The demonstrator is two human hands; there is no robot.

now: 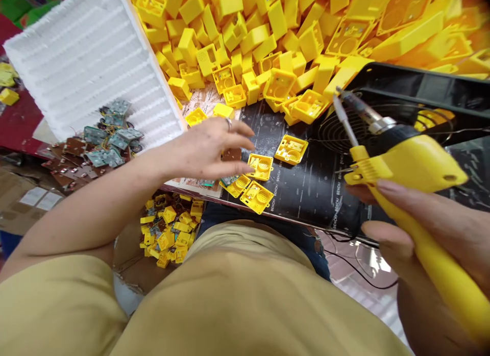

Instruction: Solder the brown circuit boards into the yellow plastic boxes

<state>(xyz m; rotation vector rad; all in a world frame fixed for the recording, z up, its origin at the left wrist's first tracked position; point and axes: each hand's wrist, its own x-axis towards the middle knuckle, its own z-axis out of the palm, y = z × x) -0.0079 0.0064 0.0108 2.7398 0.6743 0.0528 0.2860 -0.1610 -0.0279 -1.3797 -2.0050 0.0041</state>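
Note:
My right hand grips a yellow soldering gun with a metal tip and a thin feed tube, both pointing up and left. My left hand, with a ring on one finger, reaches over the bench mat with its fingers apart. Its thumb tip is over the edge of a small yellow case half; whether it touches I cannot tell. Another case half lies just in front. A partly hidden one sits beside it with a green circuit board. A further case half lies to the right.
A large heap of yellow cases covers the back. White ridged foam stands at left, with a pile of circuit boards on its near end. A black fan with a wire guard is at right. Below, a box holds yellow parts.

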